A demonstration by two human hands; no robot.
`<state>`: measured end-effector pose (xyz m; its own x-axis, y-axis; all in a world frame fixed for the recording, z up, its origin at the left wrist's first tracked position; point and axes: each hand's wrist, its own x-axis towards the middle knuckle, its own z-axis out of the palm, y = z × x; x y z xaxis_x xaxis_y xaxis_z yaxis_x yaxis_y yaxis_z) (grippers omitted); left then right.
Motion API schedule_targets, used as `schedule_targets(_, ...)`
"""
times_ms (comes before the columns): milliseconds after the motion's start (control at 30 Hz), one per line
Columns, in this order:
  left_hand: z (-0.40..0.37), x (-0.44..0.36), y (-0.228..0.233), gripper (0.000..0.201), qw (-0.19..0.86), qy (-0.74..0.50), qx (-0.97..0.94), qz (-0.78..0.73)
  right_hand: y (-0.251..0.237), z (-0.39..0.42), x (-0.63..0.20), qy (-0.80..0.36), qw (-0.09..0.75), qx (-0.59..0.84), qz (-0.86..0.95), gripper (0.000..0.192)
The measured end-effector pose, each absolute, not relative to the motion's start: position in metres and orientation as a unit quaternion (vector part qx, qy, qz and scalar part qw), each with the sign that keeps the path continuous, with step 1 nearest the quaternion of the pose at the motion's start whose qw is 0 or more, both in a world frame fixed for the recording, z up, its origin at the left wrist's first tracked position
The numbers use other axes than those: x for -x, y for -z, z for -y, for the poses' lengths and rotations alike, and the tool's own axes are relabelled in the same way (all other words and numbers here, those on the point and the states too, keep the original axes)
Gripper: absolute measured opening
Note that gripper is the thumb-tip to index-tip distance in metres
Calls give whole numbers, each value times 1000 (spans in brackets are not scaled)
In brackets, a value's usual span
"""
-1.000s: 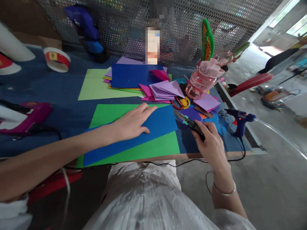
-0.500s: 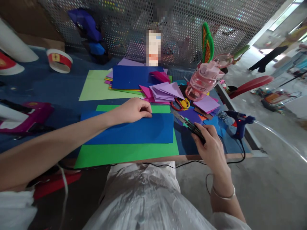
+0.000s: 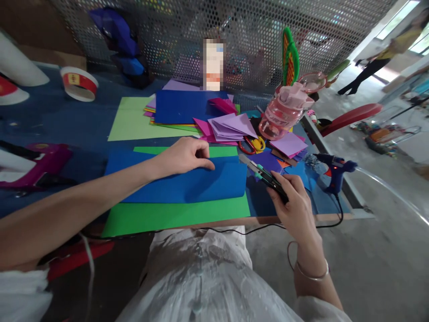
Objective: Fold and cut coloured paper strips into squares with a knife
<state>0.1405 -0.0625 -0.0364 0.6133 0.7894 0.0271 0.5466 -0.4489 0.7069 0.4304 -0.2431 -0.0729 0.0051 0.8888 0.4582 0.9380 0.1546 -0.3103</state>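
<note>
Some blue paper point(image 3: 223, 182) lies mid-frame under the left grip point(image 3: 185, 155), its hold unclear; the right grip point(image 3: 295, 199) clasps a cutter point(image 3: 262, 173).

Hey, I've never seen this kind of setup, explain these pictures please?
No machine: these are one person's bare hands, seen from a camera worn on the head, looking forward and down. On the dark blue tabletop, the left hand rests on a rectangular blue paper sheet, which overlaps a bright green paper sheet. The right hand holds a black-and-teal cutter. Nearby are pale purple paper pieces, a clear pink plastic bottle and a dark blue glue gun.
</note>
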Motion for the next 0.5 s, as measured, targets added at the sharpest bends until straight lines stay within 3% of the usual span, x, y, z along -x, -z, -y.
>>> schedule_targets(333,54,-140,42,31,353,-154,-829,-406,73,255,-437,46,273,634,722,39)
schedule_targets(500,51,-140,44,29,346,-173,-828,-406,75,264,-443,30,217,617,756,38)
